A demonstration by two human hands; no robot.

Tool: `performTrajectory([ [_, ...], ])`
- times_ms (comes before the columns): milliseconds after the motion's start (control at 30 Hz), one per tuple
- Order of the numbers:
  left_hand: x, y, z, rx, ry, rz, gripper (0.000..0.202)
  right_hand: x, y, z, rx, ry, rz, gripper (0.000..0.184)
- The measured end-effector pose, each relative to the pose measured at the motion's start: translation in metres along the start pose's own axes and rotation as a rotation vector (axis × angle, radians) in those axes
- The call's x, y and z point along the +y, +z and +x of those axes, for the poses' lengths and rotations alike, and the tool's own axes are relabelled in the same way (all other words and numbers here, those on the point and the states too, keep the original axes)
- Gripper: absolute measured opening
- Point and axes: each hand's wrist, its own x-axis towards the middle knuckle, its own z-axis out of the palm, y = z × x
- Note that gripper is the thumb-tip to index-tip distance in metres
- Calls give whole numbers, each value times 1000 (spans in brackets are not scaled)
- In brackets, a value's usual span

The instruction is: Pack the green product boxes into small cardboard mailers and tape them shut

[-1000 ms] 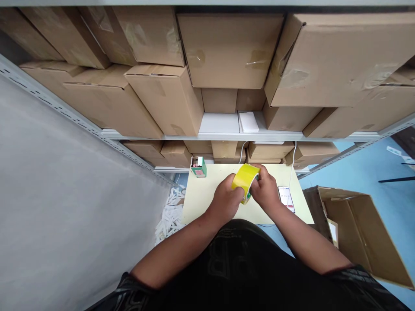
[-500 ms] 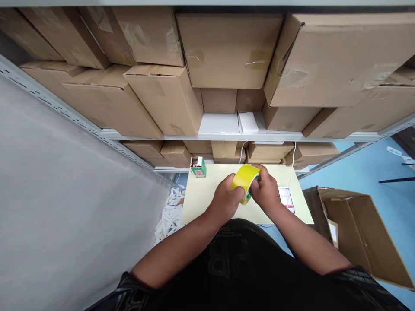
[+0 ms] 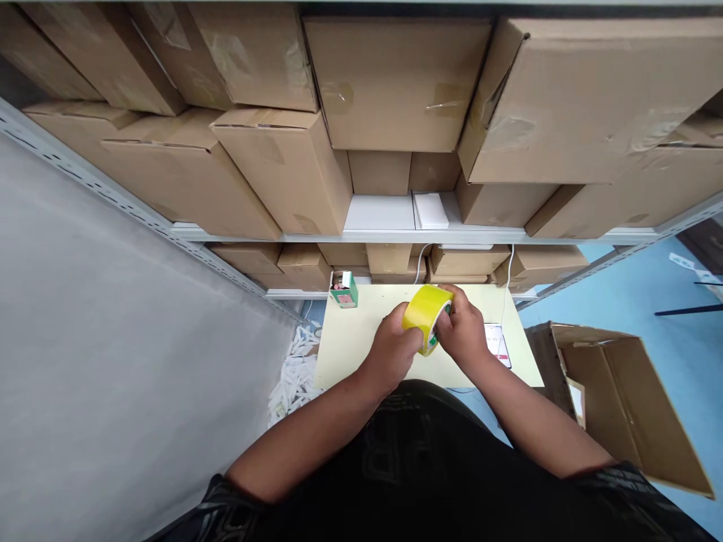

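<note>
Both hands hold a roll of yellow packing tape (image 3: 425, 310) above the pale yellow table (image 3: 344, 346). My left hand (image 3: 393, 348) is closed on its left side, with the thumb along the lower edge. On the other side my right hand (image 3: 462, 327) grips the rim, its thumb at the roll's core opening. Fingers behind the roll are hidden. To the left at the table's back stands a small green box (image 3: 344, 290) with its top open. A phone (image 3: 498, 346) with a lit screen lies beside my right hand, partly covered by it.
Shelves behind the table carry several cardboard boxes (image 3: 398, 86) and a small white box (image 3: 431, 211). A white cable (image 3: 508, 275) hangs down to the table. On the right stands a large open carton (image 3: 633, 406). White scraps (image 3: 294, 373) lie piled at the left.
The view has shifted very slightly. Both hands keep their hold on the tape roll with almost no movement.
</note>
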Motion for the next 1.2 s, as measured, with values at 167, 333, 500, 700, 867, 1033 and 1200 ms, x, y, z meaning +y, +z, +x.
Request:
performTrajectory([
  [167,2,0,-1,31,1,-9,24,-2,1,-2,35,-25,-29,41],
  [333,6,2,-3,44,-31,4,24,0,3,-4,41,-42,-35,41],
  [500,1,2,-4,48,-35,-33,27,1,3,-3,7,-27,-9,40],
  [700,0,-11,-8,-77,11,107,29,6,-3,3,-158,37,107,37],
  [867,14,-27,-22,-2,322,480,47,8,-12,5,-286,71,280,31],
  [1033,28,-28,-31,-29,756,892,23,3,-18,4,-346,69,353,31],
  [1200,39,-30,-28,-114,914,1123,19,2,-23,6,-338,51,262,31],
])
